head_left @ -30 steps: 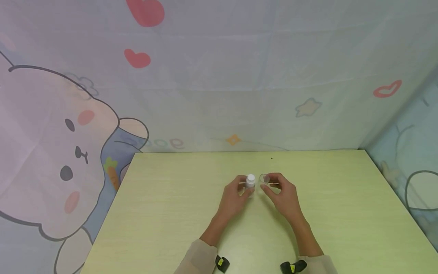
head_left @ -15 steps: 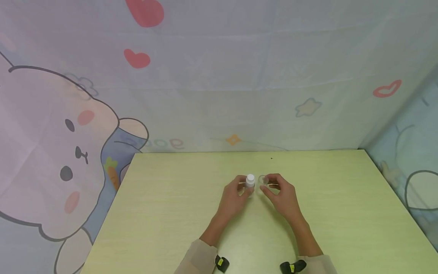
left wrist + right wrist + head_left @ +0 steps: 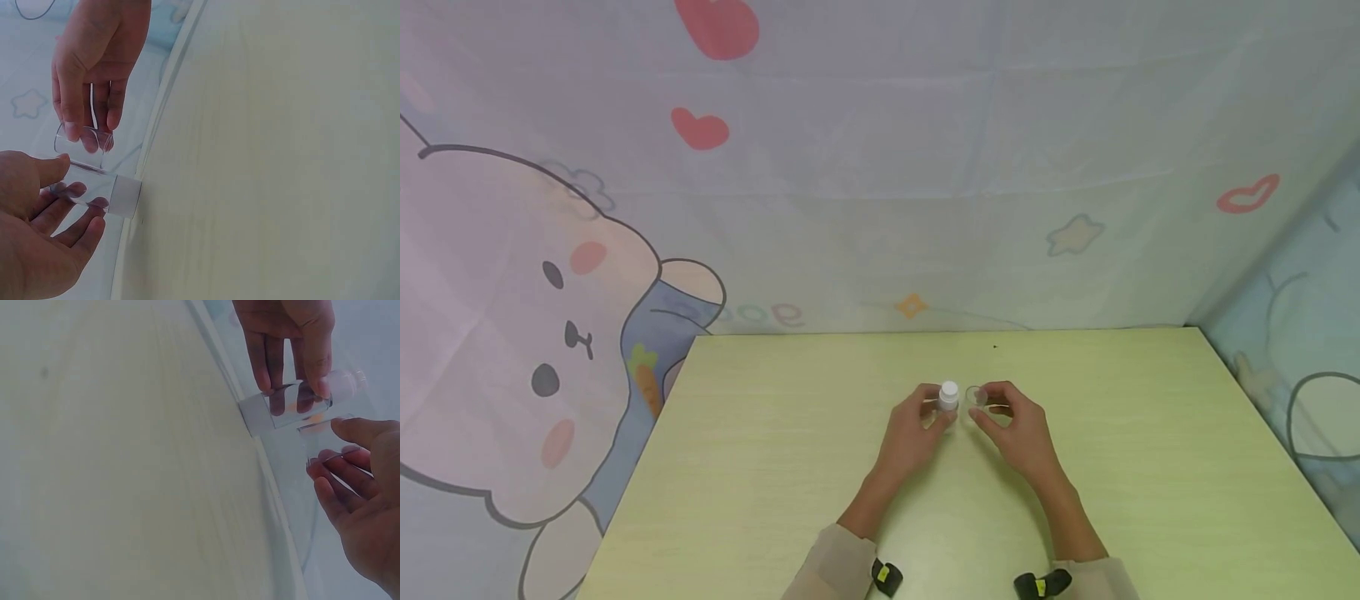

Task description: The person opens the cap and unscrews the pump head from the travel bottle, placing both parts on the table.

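Note:
My left hand [image 3: 913,429] holds a small clear bottle [image 3: 90,182] with a white lower end and a white top [image 3: 950,390]. Its fingers and thumb are curled round the clear middle, and the white end [image 3: 257,414] meets the table. In my right hand [image 3: 1018,425], thumb and fingers grip a clear, see-through cup-like piece [image 3: 976,396], possibly a cover. It is close beside the bottle, to the right; the head view shows a narrow gap. The left wrist view has the right hand [image 3: 100,50] at the top, its fingertips visible through the clear piece.
The pale yellow-green tabletop [image 3: 760,450] extends all round the hands. A printed cloth [image 3: 880,167] hangs behind its back edge, with another at the right side [image 3: 1311,317]. A tiny dark speck [image 3: 996,346] lies near the back edge.
My right hand has shifted slightly left, bringing the clear piece a little nearer to the bottle. The left hand and the bottle have stayed nearly still.

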A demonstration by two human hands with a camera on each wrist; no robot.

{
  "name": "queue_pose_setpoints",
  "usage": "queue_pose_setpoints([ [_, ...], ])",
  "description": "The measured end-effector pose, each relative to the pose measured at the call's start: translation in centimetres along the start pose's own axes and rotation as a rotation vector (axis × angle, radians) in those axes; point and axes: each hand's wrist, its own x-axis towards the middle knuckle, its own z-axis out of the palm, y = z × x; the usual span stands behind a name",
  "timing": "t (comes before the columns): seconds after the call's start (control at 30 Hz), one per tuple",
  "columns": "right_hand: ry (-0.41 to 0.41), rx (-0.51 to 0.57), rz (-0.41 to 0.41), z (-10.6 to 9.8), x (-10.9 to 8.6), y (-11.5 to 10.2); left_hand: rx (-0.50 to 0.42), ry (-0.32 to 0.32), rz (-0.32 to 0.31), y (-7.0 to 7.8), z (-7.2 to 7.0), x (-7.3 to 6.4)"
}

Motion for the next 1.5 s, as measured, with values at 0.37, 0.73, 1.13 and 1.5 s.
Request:
queue_pose_setpoints([
  [0.37,-0.005,-0.005,0.018,0.2,-0.1,0.1,-0.005,-0.008,0.004,-0.5,0.2,0.2],
  [0.73,-0.042,-0.016,0.016,-0.1,-0.2,0.2,-0.017,0.000,0.007,-0.3,0.2,0.0],
  [1.13,-0.064,0.000,0.023,-0.4,-0.2,0.2,-0.017,0.006,0.010,-0.3,0.2,0.0],
  [1.5,-0.090,0.130,0.081,-0.5,-0.2,1.0,-0.001,0.002,-0.012,-0.3,0.3,0.1],
])
